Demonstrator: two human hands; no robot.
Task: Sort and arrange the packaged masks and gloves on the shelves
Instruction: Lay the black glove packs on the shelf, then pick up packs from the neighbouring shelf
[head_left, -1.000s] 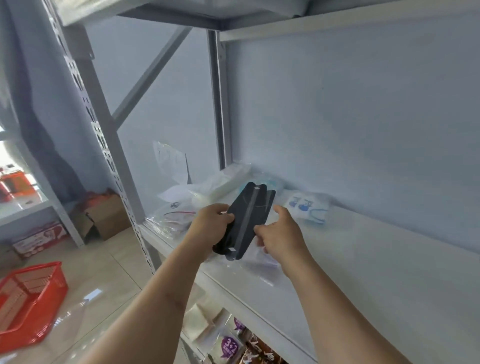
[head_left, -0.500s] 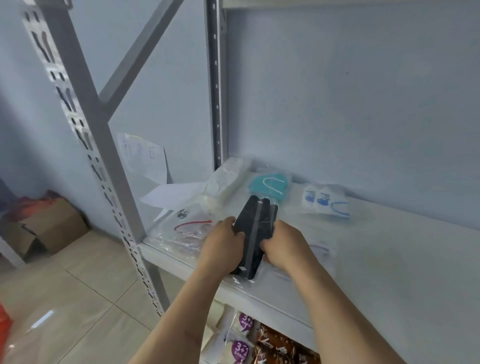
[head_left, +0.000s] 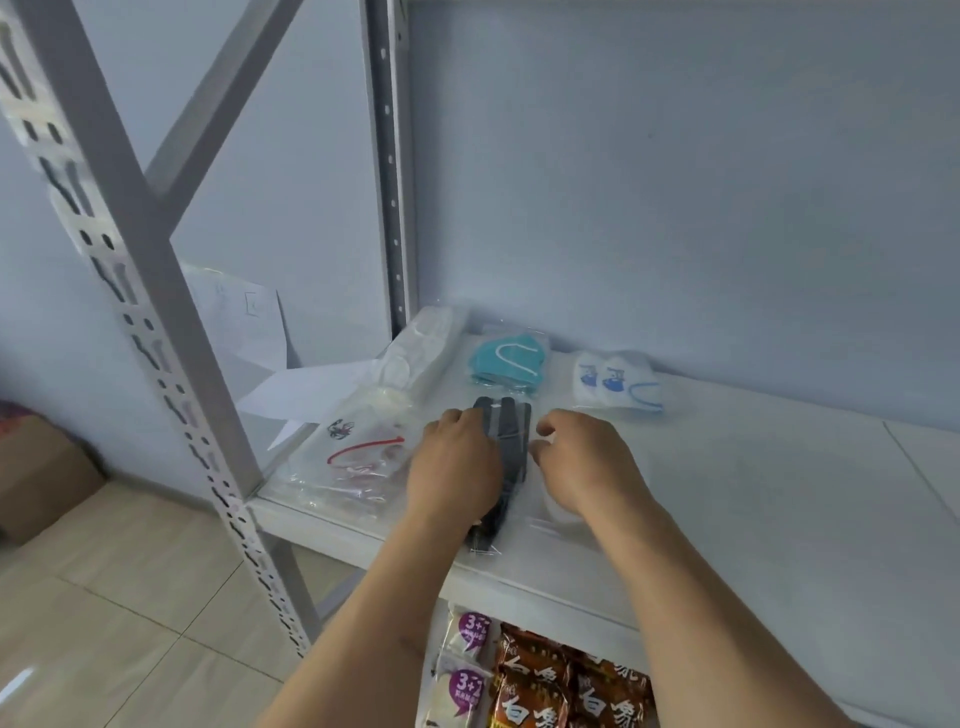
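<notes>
Left hand: my left hand (head_left: 457, 465) is down on the white shelf (head_left: 753, 499), palm over the left side of the dark glove pack (head_left: 506, 447), fingers curled on it and pressing it flat.
Right hand: my right hand (head_left: 584, 457) sits just right of the pack, fingers loosely bent and apart, thumb and forefinger close to its edge; whether they pinch the clear wrapper I cannot tell.
Glove pack: dark grey, long and narrow, lying flat near the shelf's front edge, its far end pointing at the back wall, its near end poking out below my left wrist.
Teal mask: the teal mask packet (head_left: 506, 358) with a white ear loop lies just behind the glove pack, against the back wall.
White mask: the white mask packet (head_left: 615, 382) with blue print lies to the right of the teal one, apart from my right hand.
Left pile: clear bags (head_left: 358, 457), one with a red cord inside, lie just left of my left hand; a white bundle (head_left: 421, 348) runs back to the corner post.
Below: snack packets (head_left: 545, 675) fill the lower shelf, under my forearms.
</notes>
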